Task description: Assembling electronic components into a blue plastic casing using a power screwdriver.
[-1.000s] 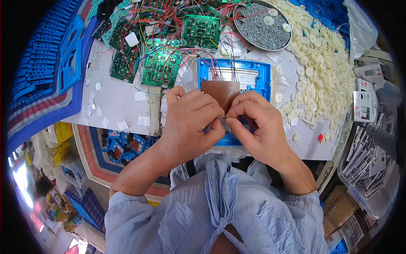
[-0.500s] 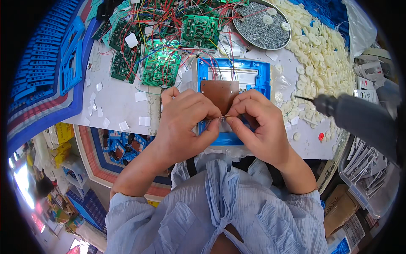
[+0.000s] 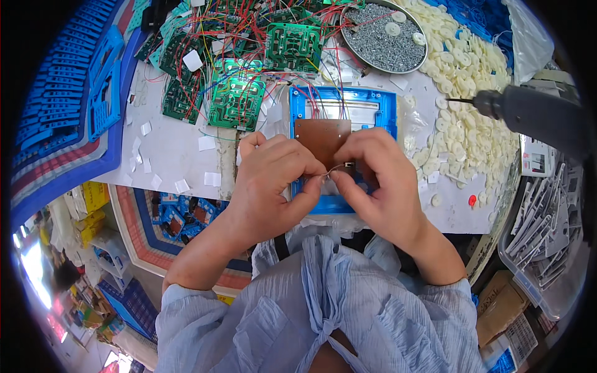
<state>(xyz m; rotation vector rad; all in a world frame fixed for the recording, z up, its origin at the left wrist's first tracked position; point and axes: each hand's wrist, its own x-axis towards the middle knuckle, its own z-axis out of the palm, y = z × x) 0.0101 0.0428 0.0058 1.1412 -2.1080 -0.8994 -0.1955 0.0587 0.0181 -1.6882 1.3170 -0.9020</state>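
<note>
While bent over a blue plastic casing (image 3: 390, 112), pinched a thin wire (image 3: 336, 167) between thumb and finger of the left hand (image 3: 273, 180) and, just beside, of the right hand (image 3: 382, 180), above the casing's near half. Had a small pale connector (image 3: 349, 165) beside the right fingers, unable to tell whether attached to the wire. Faced, just beyond, a brown circuit board (image 3: 322, 138) lying over the casing, with coloured leads (image 3: 317, 110) at the far edge. Had, farther out on the white tabletop (image 3: 168, 165), green circuit boards (image 3: 293, 46), a round dish (image 3: 343, 36) of screws (image 3: 380, 50) and, to the right, heaped cream plastic discs (image 3: 463, 87) near a dark power screwdriver (image 3: 541, 118). Could have lost so small a pinch by tugging unevenly, or snapped the wire by twisting hard; might also have strained the leads by nudging the board. Compared with a second earlier, kept both hands nearly in place, but saw the connector newly exposed and the screwdriver, absent then, in view.
</note>
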